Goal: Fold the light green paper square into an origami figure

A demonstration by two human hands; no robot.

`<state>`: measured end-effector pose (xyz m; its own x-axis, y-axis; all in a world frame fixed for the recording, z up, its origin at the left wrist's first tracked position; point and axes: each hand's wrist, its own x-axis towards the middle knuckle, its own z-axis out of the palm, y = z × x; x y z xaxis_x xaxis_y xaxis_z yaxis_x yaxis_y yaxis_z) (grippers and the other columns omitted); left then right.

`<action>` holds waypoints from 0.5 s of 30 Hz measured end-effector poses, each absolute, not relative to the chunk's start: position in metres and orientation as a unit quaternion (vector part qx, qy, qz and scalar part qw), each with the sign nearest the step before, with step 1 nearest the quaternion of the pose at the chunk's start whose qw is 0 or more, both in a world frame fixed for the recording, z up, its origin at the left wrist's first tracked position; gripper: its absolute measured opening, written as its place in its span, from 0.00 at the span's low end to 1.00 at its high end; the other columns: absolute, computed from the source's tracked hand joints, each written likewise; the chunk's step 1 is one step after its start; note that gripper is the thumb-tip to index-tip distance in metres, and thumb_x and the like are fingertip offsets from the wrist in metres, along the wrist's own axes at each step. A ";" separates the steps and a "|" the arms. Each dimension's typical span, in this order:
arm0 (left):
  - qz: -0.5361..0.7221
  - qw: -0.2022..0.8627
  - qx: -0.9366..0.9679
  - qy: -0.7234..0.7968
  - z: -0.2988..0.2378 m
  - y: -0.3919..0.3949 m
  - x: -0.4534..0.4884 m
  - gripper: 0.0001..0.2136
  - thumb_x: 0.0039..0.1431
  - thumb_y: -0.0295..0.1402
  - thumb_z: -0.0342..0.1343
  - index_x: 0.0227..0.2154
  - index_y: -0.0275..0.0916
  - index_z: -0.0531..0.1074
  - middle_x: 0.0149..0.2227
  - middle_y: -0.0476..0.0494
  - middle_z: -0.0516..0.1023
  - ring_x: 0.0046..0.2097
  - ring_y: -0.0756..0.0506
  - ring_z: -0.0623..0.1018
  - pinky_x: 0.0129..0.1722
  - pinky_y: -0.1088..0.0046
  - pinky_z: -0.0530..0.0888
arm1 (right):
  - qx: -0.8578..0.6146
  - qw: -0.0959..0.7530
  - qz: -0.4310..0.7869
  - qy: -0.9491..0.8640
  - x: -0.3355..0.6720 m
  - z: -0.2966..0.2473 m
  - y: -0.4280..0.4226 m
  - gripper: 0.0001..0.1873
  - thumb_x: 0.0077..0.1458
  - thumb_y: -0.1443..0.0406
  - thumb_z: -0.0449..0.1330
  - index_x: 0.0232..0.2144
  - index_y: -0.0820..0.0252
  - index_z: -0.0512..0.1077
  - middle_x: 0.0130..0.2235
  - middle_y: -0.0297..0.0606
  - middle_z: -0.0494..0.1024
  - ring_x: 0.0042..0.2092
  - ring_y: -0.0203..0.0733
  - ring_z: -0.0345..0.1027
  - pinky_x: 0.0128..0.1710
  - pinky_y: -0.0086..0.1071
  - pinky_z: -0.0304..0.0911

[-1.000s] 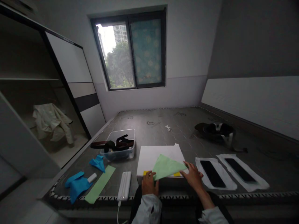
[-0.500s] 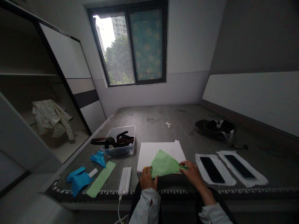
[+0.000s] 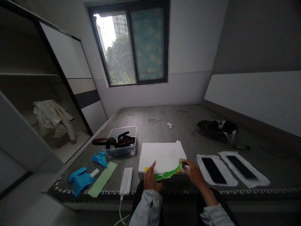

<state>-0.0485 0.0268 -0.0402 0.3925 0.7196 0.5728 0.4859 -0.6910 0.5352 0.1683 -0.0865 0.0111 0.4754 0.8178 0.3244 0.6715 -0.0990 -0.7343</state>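
This is a bedroom in a flat, high up in a residential block. A bare grey mattress [image 3: 164, 117] fills most of the room, with a padded white wall panel [image 3: 254, 94] along its far side. Beside it stands a built-in wardrobe with a sliding white door [image 3: 68, 59] and a pale jacket [image 3: 53, 119] lying inside, while the window [image 3: 128, 44], half covered by a patterned blue blind [image 3: 149, 40], looks out on a tree [image 3: 119, 61] and a tower block [image 3: 119, 25].

Bare hands [image 3: 151, 179] [image 3: 195, 174], creased white sleeves [image 3: 147, 208], dark garment [image 3: 204, 201]
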 end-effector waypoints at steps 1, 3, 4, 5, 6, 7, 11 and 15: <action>0.414 0.152 0.829 0.343 -0.041 0.027 -0.048 0.37 0.42 0.39 0.62 0.57 0.38 0.59 0.52 0.38 0.72 0.50 0.39 0.73 0.47 0.63 0.70 | -0.735 0.439 0.085 -0.509 0.169 0.010 -0.086 0.11 0.53 0.60 0.51 0.35 0.54 0.72 0.39 0.39 0.77 0.44 0.47 0.70 0.46 0.41 0.63; 0.417 0.174 0.835 0.315 -0.043 0.027 -0.048 0.34 0.45 0.43 0.60 0.56 0.38 0.60 0.52 0.38 0.72 0.51 0.38 0.72 0.49 0.60 0.70 | -0.735 0.434 0.084 -0.514 0.170 0.008 -0.086 0.13 0.54 0.60 0.50 0.35 0.53 0.73 0.40 0.39 0.76 0.45 0.47 0.69 0.47 0.41 0.62; 0.417 0.189 0.833 0.312 -0.044 0.027 -0.048 0.32 0.48 0.44 0.58 0.56 0.38 0.62 0.52 0.37 0.72 0.51 0.39 0.72 0.49 0.60 0.70 | -0.737 0.432 0.081 -0.514 0.170 0.006 -0.086 0.13 0.54 0.61 0.50 0.34 0.53 0.74 0.39 0.39 0.76 0.44 0.48 0.69 0.47 0.42 0.62; 0.416 0.207 0.828 0.315 -0.044 0.028 -0.049 0.29 0.51 0.45 0.55 0.54 0.38 0.63 0.51 0.37 0.73 0.51 0.39 0.73 0.49 0.60 0.70 | -0.740 0.431 0.077 -0.510 0.171 0.005 -0.086 0.12 0.53 0.61 0.50 0.32 0.53 0.74 0.38 0.39 0.76 0.44 0.47 0.69 0.47 0.42 0.62; 0.413 0.228 0.821 0.322 -0.045 0.028 -0.049 0.26 0.53 0.45 0.53 0.53 0.38 0.64 0.50 0.38 0.74 0.50 0.40 0.74 0.49 0.61 0.71 | -0.743 0.432 0.074 -0.506 0.172 0.003 -0.086 0.11 0.52 0.62 0.50 0.31 0.53 0.73 0.38 0.38 0.75 0.44 0.47 0.69 0.47 0.42 0.62; 0.408 0.250 0.813 0.330 -0.045 0.029 -0.049 0.24 0.56 0.45 0.50 0.52 0.38 0.65 0.48 0.38 0.75 0.48 0.41 0.75 0.48 0.61 0.71 | -0.745 0.434 0.073 -0.502 0.173 0.003 -0.087 0.10 0.51 0.63 0.50 0.29 0.54 0.72 0.37 0.38 0.75 0.44 0.47 0.69 0.47 0.42 0.62; 0.392 0.310 0.792 0.350 -0.044 0.032 -0.050 0.22 0.58 0.47 0.46 0.49 0.38 0.68 0.43 0.40 0.78 0.43 0.43 0.78 0.45 0.62 0.73 | -0.742 0.462 0.073 -0.480 0.173 0.006 -0.088 0.05 0.46 0.65 0.49 0.23 0.55 0.65 0.37 0.38 0.74 0.46 0.47 0.68 0.48 0.40 0.60; 0.400 0.308 0.798 0.328 -0.042 0.029 -0.052 0.20 0.56 0.49 0.49 0.42 0.39 0.73 0.40 0.41 0.79 0.42 0.42 0.78 0.44 0.62 0.74 | -0.738 0.492 0.081 -0.454 0.173 0.013 -0.090 0.04 0.44 0.63 0.50 0.21 0.55 0.62 0.36 0.38 0.75 0.44 0.47 0.68 0.47 0.37 0.60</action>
